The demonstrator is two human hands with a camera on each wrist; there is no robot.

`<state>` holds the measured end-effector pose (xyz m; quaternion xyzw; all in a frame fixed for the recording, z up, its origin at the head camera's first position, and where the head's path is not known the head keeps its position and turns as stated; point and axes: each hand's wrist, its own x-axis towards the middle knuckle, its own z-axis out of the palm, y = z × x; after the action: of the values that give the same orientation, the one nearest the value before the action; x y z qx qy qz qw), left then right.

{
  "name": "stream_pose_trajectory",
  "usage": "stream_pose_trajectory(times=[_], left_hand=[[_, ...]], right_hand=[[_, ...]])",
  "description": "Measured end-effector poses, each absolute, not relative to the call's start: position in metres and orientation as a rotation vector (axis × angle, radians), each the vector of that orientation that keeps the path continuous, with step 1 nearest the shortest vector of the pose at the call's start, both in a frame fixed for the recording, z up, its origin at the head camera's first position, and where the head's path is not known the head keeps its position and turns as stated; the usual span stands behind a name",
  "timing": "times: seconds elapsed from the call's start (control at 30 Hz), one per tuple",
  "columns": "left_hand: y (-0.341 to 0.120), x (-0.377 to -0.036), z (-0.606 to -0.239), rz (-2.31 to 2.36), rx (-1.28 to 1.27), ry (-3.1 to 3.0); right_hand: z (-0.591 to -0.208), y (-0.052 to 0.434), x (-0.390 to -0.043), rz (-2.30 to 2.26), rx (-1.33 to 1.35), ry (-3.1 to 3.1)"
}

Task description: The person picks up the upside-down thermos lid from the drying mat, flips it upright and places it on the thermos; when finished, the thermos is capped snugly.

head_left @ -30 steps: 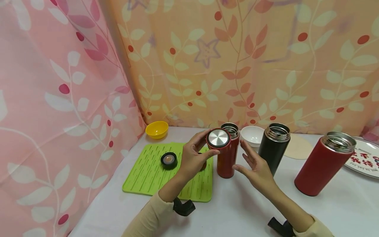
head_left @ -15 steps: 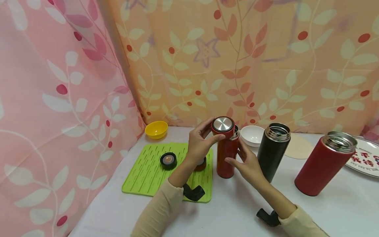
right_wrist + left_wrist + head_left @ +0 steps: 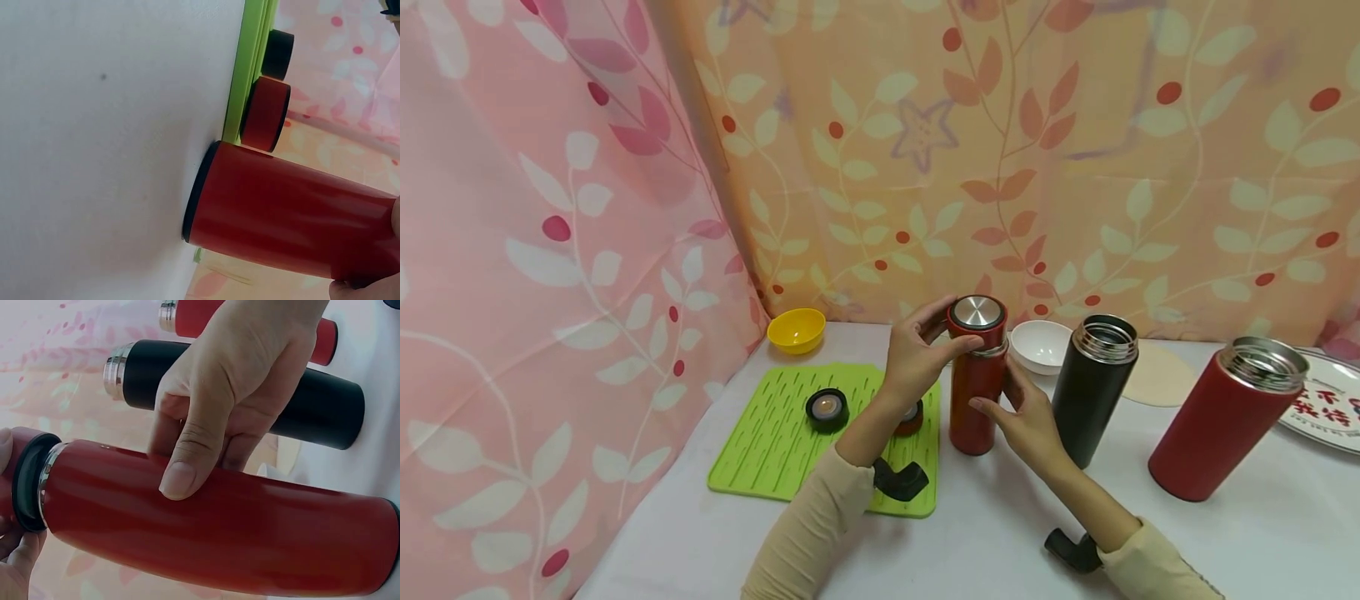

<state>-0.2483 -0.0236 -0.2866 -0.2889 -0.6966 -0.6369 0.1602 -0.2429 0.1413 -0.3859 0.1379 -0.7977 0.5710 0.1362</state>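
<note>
A slim red thermos bottle [image 3: 973, 408] stands upright on the white table, just right of the green mat. My left hand [image 3: 913, 354] grips a red lid with a silver top [image 3: 979, 313] from the side, thumb across its front. The lid sits over the bottle's mouth; in the left wrist view a strip of the steel neck shows between lid [image 3: 25, 478] and body [image 3: 237, 531]. Around the bottle's upper body, my right hand [image 3: 1028, 417] curls from the right, its thumb [image 3: 181, 478] pressed on the front. The right wrist view shows the bottle's base [image 3: 203, 194] on the table.
On the green mat [image 3: 760, 450] lie a black lid [image 3: 827, 410] and a red lid [image 3: 910, 419], partly behind my left wrist. Lidless black [image 3: 1090, 400] and wide red [image 3: 1217, 433] bottles stand at right. Behind are a yellow bowl [image 3: 796, 331], white bowl [image 3: 1040, 346] and plate [image 3: 1330, 400].
My left hand has brought the lid rightward from in front of the bottle onto its mouth. My right hand has closed in from the right and now holds the bottle's body.
</note>
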Motion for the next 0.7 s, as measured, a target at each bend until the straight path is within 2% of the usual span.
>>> stream_pose_trajectory(times=[0.7], left_hand=[[-0.0224,-0.2538,-0.2877,-1.847,-0.879,-2.09]], right_hand=[[-0.3873,0.144,-0.2433,1.633,0.43,-2.284]])
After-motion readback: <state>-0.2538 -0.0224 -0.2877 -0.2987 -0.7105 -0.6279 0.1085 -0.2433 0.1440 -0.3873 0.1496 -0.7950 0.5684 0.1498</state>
